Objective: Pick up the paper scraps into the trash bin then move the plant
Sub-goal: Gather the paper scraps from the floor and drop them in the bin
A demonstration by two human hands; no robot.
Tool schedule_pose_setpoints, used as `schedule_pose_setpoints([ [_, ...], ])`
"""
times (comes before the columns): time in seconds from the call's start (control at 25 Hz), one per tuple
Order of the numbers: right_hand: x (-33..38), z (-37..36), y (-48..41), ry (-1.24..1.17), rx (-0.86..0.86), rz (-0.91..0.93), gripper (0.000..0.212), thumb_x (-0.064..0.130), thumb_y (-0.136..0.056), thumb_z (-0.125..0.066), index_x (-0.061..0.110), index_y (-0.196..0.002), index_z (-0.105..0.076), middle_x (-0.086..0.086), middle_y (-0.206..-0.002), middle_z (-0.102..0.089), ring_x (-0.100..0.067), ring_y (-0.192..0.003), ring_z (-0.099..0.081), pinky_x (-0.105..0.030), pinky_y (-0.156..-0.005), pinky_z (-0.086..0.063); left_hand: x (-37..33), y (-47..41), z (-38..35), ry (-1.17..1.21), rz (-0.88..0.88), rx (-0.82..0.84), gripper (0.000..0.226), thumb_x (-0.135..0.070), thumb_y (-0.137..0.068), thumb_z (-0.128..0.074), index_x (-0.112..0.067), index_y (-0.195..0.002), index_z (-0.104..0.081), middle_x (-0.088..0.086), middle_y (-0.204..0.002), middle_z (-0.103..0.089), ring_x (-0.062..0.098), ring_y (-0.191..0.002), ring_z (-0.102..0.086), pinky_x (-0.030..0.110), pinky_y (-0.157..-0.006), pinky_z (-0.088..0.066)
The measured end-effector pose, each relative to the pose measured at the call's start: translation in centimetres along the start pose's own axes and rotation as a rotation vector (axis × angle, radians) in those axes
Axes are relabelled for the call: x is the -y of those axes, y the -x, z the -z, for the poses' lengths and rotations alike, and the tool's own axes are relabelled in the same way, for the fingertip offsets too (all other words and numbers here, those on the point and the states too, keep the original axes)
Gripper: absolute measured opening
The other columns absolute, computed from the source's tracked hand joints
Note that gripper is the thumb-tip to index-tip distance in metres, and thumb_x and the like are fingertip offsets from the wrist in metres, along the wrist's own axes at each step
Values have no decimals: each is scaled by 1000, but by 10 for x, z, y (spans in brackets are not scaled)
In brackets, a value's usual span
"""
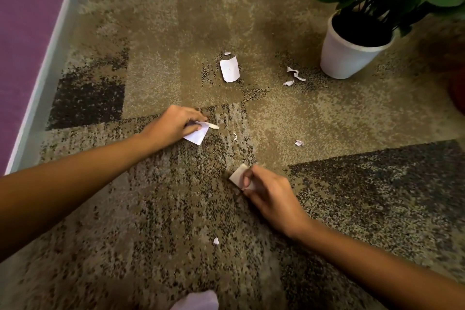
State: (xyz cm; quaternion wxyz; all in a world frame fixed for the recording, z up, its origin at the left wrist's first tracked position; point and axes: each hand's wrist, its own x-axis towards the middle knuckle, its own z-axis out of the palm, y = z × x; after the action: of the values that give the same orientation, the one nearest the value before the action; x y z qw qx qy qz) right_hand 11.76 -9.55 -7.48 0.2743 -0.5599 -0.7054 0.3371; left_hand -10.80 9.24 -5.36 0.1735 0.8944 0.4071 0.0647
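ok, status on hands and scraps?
Both full: left hand pinches white scrap, right hand grips grey scrap. Loose on carpet: big scrap, smaller bits, near pot; bin unseen.

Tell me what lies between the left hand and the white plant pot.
Head view: mostly bare carpet, then curled paper scraps near the white plant pot. A larger flat scrap sits just off that line from the left hand.

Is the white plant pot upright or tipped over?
Upright: the white pot stands on its base on the carpet, its open rim and dark soil facing up.
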Motion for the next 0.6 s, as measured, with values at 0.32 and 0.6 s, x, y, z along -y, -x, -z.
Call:
schedule_pose_setpoints([
  [0.32, -32, 71, -76, 23, -418, -208, 45, 4, -83, -68, 10, -122, -47, 0, -110, -64, -9, -94, -61, -1, -70, -43, 5, -20, -8, 50, -58, -25, 17, -13, -81, -71, -9, -97, -73, 5, -104, -70, 10, -91, -61, 23, -86, -48],
  [0.6, -87, 122, -166, 370, -258, -328, 16, 10, -84, -67, 13, -99, -71, -18, -138, -45, -34, -134, -34, -31, -107, -26, 18, -4, -49, -25, -132, -81, 29, -16, -76, -70, -31, -96, -55, -10, -112, -56, 4, -97, -49, 16, -86, -39],
])
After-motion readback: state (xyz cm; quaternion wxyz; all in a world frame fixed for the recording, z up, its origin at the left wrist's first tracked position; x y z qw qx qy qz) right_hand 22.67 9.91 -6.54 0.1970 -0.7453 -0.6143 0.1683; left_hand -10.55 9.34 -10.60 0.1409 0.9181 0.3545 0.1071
